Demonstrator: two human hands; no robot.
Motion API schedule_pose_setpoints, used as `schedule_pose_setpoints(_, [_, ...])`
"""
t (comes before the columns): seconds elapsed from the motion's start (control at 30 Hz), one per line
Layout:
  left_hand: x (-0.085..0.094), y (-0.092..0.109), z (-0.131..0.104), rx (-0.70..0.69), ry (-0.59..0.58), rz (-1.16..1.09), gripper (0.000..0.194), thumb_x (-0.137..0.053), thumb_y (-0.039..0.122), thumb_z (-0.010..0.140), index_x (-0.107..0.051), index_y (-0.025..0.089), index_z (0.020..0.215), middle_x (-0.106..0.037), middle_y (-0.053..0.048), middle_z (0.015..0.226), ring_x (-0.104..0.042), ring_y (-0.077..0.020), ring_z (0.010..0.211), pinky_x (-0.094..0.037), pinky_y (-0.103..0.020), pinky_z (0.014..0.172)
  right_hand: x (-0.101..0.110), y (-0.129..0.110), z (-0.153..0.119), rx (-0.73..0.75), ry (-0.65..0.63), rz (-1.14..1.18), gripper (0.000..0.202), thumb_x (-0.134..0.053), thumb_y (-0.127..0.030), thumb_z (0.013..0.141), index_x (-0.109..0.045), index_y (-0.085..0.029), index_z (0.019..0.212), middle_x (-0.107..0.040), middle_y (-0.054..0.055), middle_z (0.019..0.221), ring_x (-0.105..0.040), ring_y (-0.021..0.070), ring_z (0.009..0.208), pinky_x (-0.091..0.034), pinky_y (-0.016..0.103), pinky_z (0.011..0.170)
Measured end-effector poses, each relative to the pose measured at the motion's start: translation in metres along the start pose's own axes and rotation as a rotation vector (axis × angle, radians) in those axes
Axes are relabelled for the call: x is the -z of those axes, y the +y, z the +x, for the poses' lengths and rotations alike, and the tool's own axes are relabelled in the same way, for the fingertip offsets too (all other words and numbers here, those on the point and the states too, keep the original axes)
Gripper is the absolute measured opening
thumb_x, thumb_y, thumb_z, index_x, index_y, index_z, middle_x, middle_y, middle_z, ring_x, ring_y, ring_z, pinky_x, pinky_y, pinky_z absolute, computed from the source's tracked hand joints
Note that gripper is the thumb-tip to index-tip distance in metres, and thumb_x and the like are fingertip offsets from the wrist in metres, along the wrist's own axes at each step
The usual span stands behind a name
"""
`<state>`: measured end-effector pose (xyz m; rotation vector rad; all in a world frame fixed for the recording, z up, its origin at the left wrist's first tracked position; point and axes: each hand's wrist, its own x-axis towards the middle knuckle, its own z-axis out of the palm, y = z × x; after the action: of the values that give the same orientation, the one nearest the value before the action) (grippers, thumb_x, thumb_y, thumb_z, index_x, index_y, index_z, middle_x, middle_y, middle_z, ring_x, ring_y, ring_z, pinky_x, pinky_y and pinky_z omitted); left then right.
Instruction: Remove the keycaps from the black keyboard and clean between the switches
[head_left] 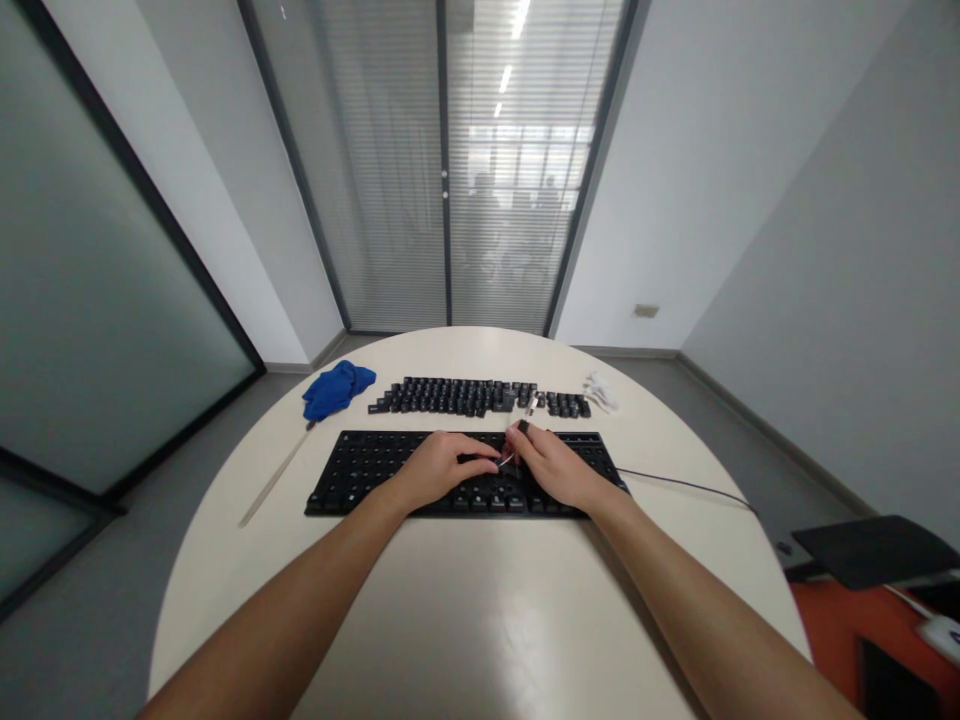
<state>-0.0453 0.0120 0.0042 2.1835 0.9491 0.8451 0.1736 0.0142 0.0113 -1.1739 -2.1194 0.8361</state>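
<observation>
A black keyboard (360, 470) lies across the table in front of me, keys on its left and lower parts. My right hand (559, 468) is closed on the black handle of a wire keycap puller (523, 427), over the right-middle part of the keyboard. The puller's thin wires (507, 460) point down and left at the keys. My left hand (439, 468) rests over the middle of the keyboard, thumb and forefinger stretched out and slightly apart beside the wire ends. Whether its fingertips touch the wire is too small to tell.
Several loose black keycaps (450, 396) stand in rows behind the keyboard. A blue cloth (337, 389) and a thin stick (276, 475) lie left. White crumpled material (600, 391) lies at the back right. A black cable (682, 482) runs off the table's (465, 620) right edge.
</observation>
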Motion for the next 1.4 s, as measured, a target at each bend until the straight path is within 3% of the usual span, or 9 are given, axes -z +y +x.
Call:
schedule_pose_setpoints(0.17, [0.001,-0.001,0.0,0.062,0.02,-0.089,0.024,-0.068,0.034,0.088,-0.077,0.023,0.106,-0.077,-0.002,0.105,-0.071,-0.0216,0.097,-0.051,-0.033,0.094,-0.001,0.001,0.002,-0.043,0.028,0.069,0.051,-0.032,-0.06,0.1,-0.057,-0.019,0.082,-0.062,0.002,0.075,-0.059,0.0187,0.075,-0.045,0.032,0.076])
schedule_pose_setpoints(0.33, [0.003,0.002,0.001,0.016,0.01,-0.118,0.024,-0.062,0.029,0.091,-0.075,0.022,0.111,-0.076,-0.003,0.11,-0.07,-0.021,0.103,-0.05,-0.034,0.099,-0.003,0.004,0.006,-0.087,0.061,0.275,0.048,-0.044,-0.059,0.096,-0.054,-0.016,0.115,-0.065,0.001,0.073,-0.061,0.0179,0.07,-0.048,0.031,0.072])
schedule_pose_setpoints(0.43, [0.004,0.004,0.001,0.002,0.013,-0.098,0.022,-0.06,0.027,0.093,-0.075,0.021,0.108,-0.076,-0.002,0.108,-0.07,-0.0201,0.101,-0.05,-0.034,0.098,-0.004,0.005,0.007,-0.111,0.077,0.341,0.059,-0.047,-0.055,0.096,-0.043,-0.013,0.137,-0.066,0.0,0.071,-0.061,0.0174,0.067,-0.049,0.032,0.072])
schedule_pose_setpoints(0.7, [0.005,0.004,0.001,0.023,0.017,-0.122,0.021,-0.061,0.028,0.092,-0.076,0.021,0.105,-0.077,-0.003,0.105,-0.07,-0.0206,0.098,-0.05,-0.035,0.097,-0.002,0.01,0.007,-0.095,0.091,0.423,0.077,-0.053,-0.044,0.095,-0.016,-0.014,0.156,-0.072,0.002,0.079,-0.062,0.0165,0.07,-0.05,0.032,0.071])
schedule_pose_setpoints(0.77, [0.005,0.004,0.001,0.036,0.024,-0.161,0.021,-0.061,0.028,0.092,-0.075,0.02,0.105,-0.077,-0.003,0.103,-0.071,-0.0202,0.097,-0.05,-0.034,0.097,0.0,0.009,0.006,-0.045,0.061,0.402,0.069,-0.051,-0.042,0.097,-0.023,-0.019,0.155,-0.072,0.003,0.085,-0.062,0.0166,0.075,-0.049,0.032,0.075])
schedule_pose_setpoints(0.87, [0.003,0.001,0.002,0.069,0.056,-0.262,0.022,-0.06,0.028,0.092,-0.074,0.018,0.106,-0.078,-0.004,0.098,-0.072,-0.0194,0.092,-0.053,-0.033,0.093,0.005,0.006,0.005,-0.014,0.024,0.361,0.047,-0.045,-0.041,0.099,-0.049,-0.022,0.141,-0.071,0.005,0.097,-0.062,0.0177,0.087,-0.049,0.032,0.08])
schedule_pose_setpoints(0.93, [0.003,-0.001,0.002,0.099,0.086,-0.333,0.022,-0.06,0.029,0.092,-0.072,0.016,0.106,-0.078,-0.005,0.096,-0.073,-0.0194,0.089,-0.055,-0.033,0.089,0.007,0.005,0.003,-0.024,0.011,0.369,0.041,-0.043,-0.039,0.099,-0.057,-0.021,0.133,-0.07,0.005,0.101,-0.062,0.018,0.091,-0.048,0.033,0.084])
schedule_pose_setpoints(1.2, [0.003,-0.004,0.003,0.14,0.142,-0.394,0.029,-0.062,0.039,0.09,-0.067,0.013,0.102,-0.078,-0.008,0.089,-0.074,-0.0209,0.087,-0.056,-0.034,0.087,0.009,0.005,-0.002,0.046,-0.133,0.444,0.063,-0.072,-0.033,0.081,-0.053,-0.021,0.139,-0.064,0.006,0.11,-0.06,0.016,0.09,-0.048,0.033,0.086])
schedule_pose_setpoints(1.4, [0.002,-0.004,0.002,0.132,0.12,-0.426,0.03,-0.062,0.041,0.089,-0.067,0.014,0.101,-0.078,-0.008,0.088,-0.074,-0.0218,0.086,-0.056,-0.035,0.086,0.006,-0.002,-0.004,0.049,-0.138,0.35,0.054,-0.069,-0.028,0.082,-0.059,-0.019,0.134,-0.066,0.001,0.09,-0.06,0.0151,0.081,-0.048,0.03,0.079])
